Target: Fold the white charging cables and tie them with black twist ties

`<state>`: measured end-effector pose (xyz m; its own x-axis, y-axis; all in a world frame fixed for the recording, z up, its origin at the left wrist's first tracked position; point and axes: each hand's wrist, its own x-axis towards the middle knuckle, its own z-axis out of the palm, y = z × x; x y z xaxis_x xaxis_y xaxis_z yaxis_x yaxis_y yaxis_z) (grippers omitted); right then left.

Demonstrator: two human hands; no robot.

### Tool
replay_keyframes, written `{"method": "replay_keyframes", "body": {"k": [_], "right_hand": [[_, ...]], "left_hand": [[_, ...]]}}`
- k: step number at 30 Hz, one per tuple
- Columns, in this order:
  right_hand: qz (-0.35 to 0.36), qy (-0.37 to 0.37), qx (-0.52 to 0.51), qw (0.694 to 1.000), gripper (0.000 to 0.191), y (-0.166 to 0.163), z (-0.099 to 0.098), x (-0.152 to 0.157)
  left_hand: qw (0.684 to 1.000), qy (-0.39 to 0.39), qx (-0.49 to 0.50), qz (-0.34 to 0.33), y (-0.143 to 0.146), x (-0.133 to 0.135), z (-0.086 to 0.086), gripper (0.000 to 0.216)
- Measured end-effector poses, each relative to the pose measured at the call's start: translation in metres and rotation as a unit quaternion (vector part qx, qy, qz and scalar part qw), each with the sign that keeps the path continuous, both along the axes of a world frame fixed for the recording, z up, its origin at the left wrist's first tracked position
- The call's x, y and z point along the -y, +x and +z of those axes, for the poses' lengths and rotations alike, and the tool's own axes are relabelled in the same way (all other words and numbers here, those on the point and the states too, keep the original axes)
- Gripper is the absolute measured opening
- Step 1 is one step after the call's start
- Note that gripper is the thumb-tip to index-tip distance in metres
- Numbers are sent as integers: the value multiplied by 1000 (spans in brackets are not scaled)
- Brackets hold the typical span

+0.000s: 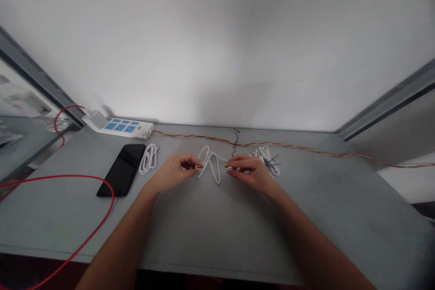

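A loosely folded white cable [218, 174] lies on the grey table between my hands. My left hand [175, 171] pinches one of its ends between thumb and fingers. The other end is pinched in my right hand [249, 172], and both ends are held a short way apart over the table. Just left of my left hand sits a coiled white cable [148, 158]. Behind my right hand another white cable bundle [265, 154] is partly hidden, with black twist ties [272, 162] beside it.
A black smartphone [123, 170] lies at the left, near a white power strip [125, 128] with blue socket faces. A red cable [102, 222] loops over the left side. Twisted red-yellow wire [295, 146] runs along the back, crossed by a black tie [235, 138]. A white wall [217, 54] stands behind.
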<state>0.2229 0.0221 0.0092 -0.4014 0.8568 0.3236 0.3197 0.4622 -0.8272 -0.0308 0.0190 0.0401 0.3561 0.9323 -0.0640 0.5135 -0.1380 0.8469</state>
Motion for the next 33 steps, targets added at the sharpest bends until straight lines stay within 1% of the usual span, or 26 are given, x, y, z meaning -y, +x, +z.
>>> {"method": "replay_keyframes", "body": {"k": [7, 20, 26, 33], "right_hand": [[12, -17, 0, 1000, 16, -1, -1, 0], [8, -25, 13, 1000, 16, -1, -1, 1], [0, -29, 15, 999, 16, 0, -2, 0], [-16, -31, 29, 999, 14, 1, -3, -2]], "left_hand": [[1000, 1, -6, 3, 0, 0, -1, 19], [1000, 10, 0, -4, 0, -1, -2, 18], [1000, 17, -3, -10, 0, -1, -2, 17], [1000, 25, -3, 3, -1, -2, -4, 19]]}}
